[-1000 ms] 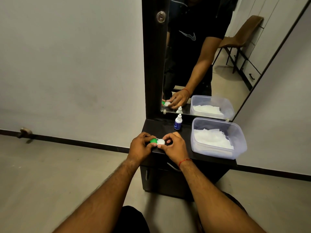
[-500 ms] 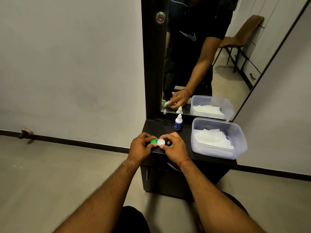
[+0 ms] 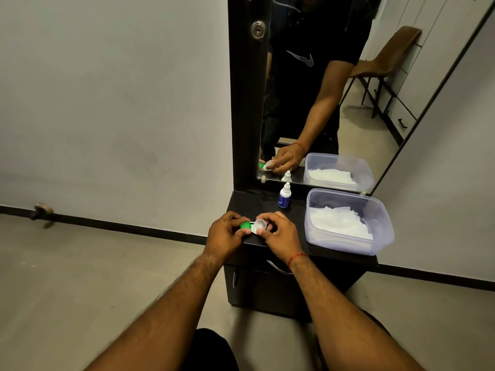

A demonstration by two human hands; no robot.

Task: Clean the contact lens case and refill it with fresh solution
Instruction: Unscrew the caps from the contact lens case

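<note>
At frame's lower centre, over the black dresser top [image 3: 267,203], gripping the small green-and-white plastic contact lens case [image 3: 247,226] in curled fingers of the left hand [image 3: 227,236] and pinching in the right hand [image 3: 281,234] its round white cap [image 3: 259,224], flat moments ago, now tilted loose for cleaning.

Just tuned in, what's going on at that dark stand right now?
A person holds a contact lens case at the front of the dark stand with both hands. The left hand grips the green-capped end; the right hand pinches the white cap, though whether it is loose is unclear. The solution bottle stands capped by the mirror, untouched; a clear tub of white tissues sits to its right.
</note>
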